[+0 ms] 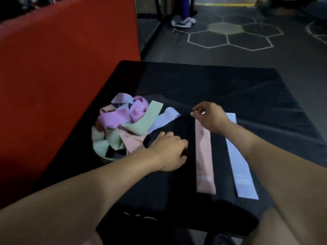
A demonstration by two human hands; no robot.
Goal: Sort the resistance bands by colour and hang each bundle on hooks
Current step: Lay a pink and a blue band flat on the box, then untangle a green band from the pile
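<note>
Resistance bands are mostly in a tangled pile [122, 124] on the left side of the black surface [230, 89], a mix of purple, lilac, pale green and pink strips, and some of them seem to sit in a shallow pale bowl [102, 154], though I can only see a bit of its rim. Two are already laid out flat and straight on the right: a pink band [204, 156] and, just beside it but not touching, a lilac band [242, 167], roughly parallel. Left hand [169, 152] rests knuckles-up on the surface right next to the pile, fingers curled down; it looks like there's something dark under them, but it's black on black, so I honestly can't tell if it's gripping anything. Right hand [210, 117] hovers over the far end of the pink band, thumb and forefinger brought together in a small pinch with the other fingers loosely bent; whether it's actually got the band's edge I can't say for sure, it's right at it. The surface looks like a dark padded mat or bench top. A big red padded block [62, 68] stands along the left, and beyond it there's dark gym flooring [265, 55] with pale hexagon outlines, one filled yellowish, plus somebody's white shoes [184, 22] far back.
</note>
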